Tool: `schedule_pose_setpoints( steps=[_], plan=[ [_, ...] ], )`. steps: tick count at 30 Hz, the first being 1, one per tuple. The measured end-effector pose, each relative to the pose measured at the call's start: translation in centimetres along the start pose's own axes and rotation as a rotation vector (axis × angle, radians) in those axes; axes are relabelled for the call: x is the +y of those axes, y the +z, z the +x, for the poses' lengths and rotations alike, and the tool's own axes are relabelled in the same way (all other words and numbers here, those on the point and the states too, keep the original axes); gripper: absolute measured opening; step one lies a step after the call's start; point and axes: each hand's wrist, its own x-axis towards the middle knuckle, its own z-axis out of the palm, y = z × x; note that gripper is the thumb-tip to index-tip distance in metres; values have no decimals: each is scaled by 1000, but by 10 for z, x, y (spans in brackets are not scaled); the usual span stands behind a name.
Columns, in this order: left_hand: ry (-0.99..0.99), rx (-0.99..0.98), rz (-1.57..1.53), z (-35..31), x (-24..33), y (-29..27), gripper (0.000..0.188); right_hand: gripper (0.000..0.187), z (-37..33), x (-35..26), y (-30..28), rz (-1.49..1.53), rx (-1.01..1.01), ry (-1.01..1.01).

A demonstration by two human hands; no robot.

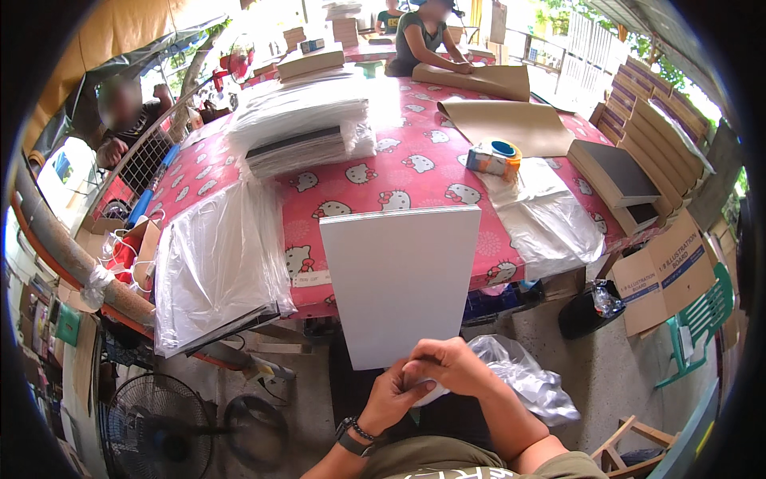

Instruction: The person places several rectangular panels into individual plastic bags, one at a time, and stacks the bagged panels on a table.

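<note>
A stack of white boards point(403, 279) leans upright at the near edge of the table, its lower end just in front of my hands. My left hand point(391, 399) and my right hand point(453, 367) are close together below it, fingers closed and pinching. Between them shows a bit of clear plastic bag point(523, 379), whose crumpled body trails out to the right beneath my right forearm. The fingertips partly hide each other.
A pink patterned table point(359, 177) carries plastic-wrapped sheets point(223, 255), a taller wrapped stack point(299, 120), a tape roll point(495, 158), flat plastic bags point(550, 219), brown paper point(511, 128) and dark boards point(614, 174). A co-worker point(427, 40) handles paper opposite. A fan point(159, 427) stands lower left, a green chair point(702, 319) right.
</note>
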Motion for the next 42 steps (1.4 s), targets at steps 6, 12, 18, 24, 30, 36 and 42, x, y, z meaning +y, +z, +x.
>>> schedule_pose_setpoints(
  steps=[6, 12, 18, 24, 30, 36, 42],
  plan=[
    [25, -123, -338, -18, 9, -31, 28, 18, -7, 1, -24, 228, -408, 117],
    [295, 43, -1101, -12, 14, -76, 30, 19, -15, 25, -30, 622, -955, -181],
    [515, 228, -1087, -13, 43, -82, 35, 15, -21, 45, -15, 608, -1122, -155],
    [408, 132, -918, -16, 29, -85, 46, 9, -29, 71, -26, 772, -704, -379],
    [-203, -477, -294, -26, -5, -88, 53, 19, -43, 84, -66, 1218, 212, -516],
    [453, -195, -925, -21, 10, -86, 31, 30, -38, 89, -46, 1196, -148, -349],
    [293, 126, -1037, -12, 24, -83, 42, 40, -41, 83, -37, 1185, 223, -248]
  ],
)
